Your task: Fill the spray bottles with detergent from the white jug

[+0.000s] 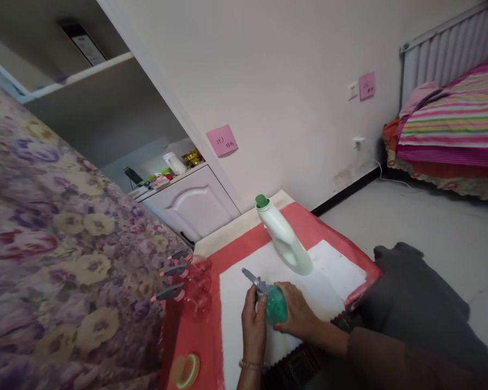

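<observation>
Between my hands is a small spray bottle [277, 306] with a clear green body and a grey trigger head [255, 280]. My left hand [254, 317] has its fingers closed around the neck, just under the trigger head. Wrapped round the far side and base of the green body is my right hand [298, 311]. The bottle is tilted above white paper [238, 303] on the red-covered table [211, 260]. Just beyond my hands stands a large pale green jug [286, 238], its neck uncapped and a darker green spout showing at the mouth.
Several clear pink spray bottles [197, 300] with grey triggers stand at the table's left side. A yellowish round lid [188, 372] lies at the near left. A floral curtain [65, 244] hangs left, a white cabinet [197, 200] stands behind, and a bed [450, 124] is at the far right.
</observation>
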